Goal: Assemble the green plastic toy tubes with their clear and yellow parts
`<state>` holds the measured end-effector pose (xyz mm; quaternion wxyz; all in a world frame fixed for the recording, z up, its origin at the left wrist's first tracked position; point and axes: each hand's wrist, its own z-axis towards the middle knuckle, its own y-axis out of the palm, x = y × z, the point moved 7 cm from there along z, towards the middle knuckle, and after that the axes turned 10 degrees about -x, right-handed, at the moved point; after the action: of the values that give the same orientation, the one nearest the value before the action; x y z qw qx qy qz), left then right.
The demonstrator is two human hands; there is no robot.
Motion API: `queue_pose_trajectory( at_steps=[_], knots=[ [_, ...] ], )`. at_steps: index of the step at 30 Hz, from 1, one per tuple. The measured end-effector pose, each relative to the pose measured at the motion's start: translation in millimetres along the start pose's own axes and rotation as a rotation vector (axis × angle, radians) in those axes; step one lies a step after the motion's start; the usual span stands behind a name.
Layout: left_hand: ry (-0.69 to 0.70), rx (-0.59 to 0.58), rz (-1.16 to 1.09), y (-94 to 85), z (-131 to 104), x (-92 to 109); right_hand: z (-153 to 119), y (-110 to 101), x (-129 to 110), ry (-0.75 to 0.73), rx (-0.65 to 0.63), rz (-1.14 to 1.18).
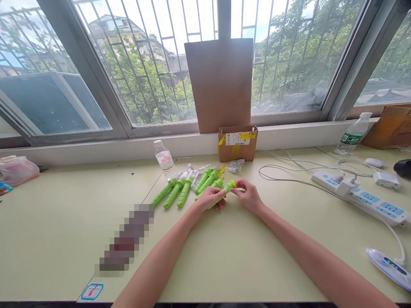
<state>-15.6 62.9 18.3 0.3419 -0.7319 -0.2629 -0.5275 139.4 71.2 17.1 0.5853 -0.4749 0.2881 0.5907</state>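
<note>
My left hand (212, 198) is wrapped round a green ridged plastic handle (228, 187), tilted with its wider end up and to the right. At that end, my right hand (248, 195) pinches a yellow ring (232, 184) that sits on the handle; its fingertips partly hide the ring. Beside my left hand lie several more green handles (203, 181). Further left, other green handles (175, 193) have clear plastic tubes on their far ends. Several loose yellow rings (221, 171) and clear plastic pieces (236, 166) lie just beyond my hands.
An open cardboard box (237, 149) stands against the sill, with a cardboard sheet (221, 85) behind it. A water bottle (165, 160) stands left of it. On the right are a power strip (362, 196), cables, another bottle (353, 133) and a white device (388, 267).
</note>
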Motion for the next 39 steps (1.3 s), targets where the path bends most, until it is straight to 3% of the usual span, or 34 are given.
queue_pose_trajectory(
  at_steps=[10, 16, 22, 27, 31, 36, 39],
  knots=[
    [0.012, 0.002, -0.01, 1.1, 1, 1, -1, 2, -4, -0.038, -0.06, -0.011],
    [0.012, -0.025, -0.014, 3.6, 0, 2, -5, 1, -4, -0.041, -0.014, -0.048],
    [0.036, -0.005, -0.001, 4.8, -5, 11, -12, -5, -19, -0.164, 0.072, -0.137],
    [0.042, 0.026, 0.023, 6.0, -5, 13, -14, -5, -18, -0.132, 0.018, -0.074],
    [0.065, 0.119, 0.032, 4.7, -3, 9, -15, -9, -20, -0.155, 0.039, -0.07],
    [0.268, 0.378, 0.092, -3.4, -7, 15, -13, -18, -25, -0.189, 0.114, -0.102],
    [0.316, 0.406, 0.12, -2.7, -6, 15, -11, -22, -30, -0.207, 0.121, -0.14]
  ],
)
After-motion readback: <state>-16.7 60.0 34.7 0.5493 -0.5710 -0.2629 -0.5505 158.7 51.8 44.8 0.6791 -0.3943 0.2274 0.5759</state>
